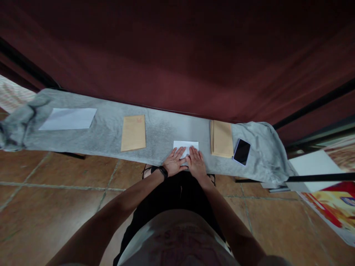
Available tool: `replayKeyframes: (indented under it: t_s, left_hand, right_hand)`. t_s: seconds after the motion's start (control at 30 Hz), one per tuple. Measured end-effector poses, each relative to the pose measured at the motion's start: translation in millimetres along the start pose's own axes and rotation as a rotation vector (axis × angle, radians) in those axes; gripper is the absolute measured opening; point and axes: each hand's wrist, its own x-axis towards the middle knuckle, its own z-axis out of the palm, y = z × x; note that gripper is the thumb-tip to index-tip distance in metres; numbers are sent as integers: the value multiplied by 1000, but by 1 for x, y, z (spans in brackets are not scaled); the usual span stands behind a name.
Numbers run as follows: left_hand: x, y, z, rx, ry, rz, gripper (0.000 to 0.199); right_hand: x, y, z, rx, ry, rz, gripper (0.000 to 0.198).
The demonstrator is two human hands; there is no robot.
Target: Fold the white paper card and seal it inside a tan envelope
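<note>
A small white sheet of paper, apparently folded, lies near the front edge of the grey cloth. My left hand rests flat on its left part, fingers stretched out, with a dark band on the wrist. On the right part lies my right hand, also flat with fingers extended. The two thumbs come close together over the paper, and the hands hide its near portion. To the left is a brown envelope; to the right, a stack of brown envelopes.
A grey cloth covers the long narrow table. White paper lies at the far left. A phone sits right of the envelope stack. Behind rises a dark red curtain. Dark metal bars stand at the right end.
</note>
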Motion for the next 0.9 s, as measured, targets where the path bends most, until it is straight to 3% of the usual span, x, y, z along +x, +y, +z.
replayKeyframes:
  t_s: [0.3,0.53,0.73,0.9]
  left_hand:
    - [-5,0,-2,2,35,-4,70]
    - [-17,-1,2,-12,117,-125,78]
    - [-27,-2,-4,-15,95,-252,73]
    - [-5,9,-7,-34,118,-296,65]
  right_hand:
    - [-3,16,0,-45,38,36,59]
    - [-3,17,-3,-66,50,89,62]
    - [-3,16,-3,-60,52,122,62]
    - [-3,16,-1,-47,61,129,62]
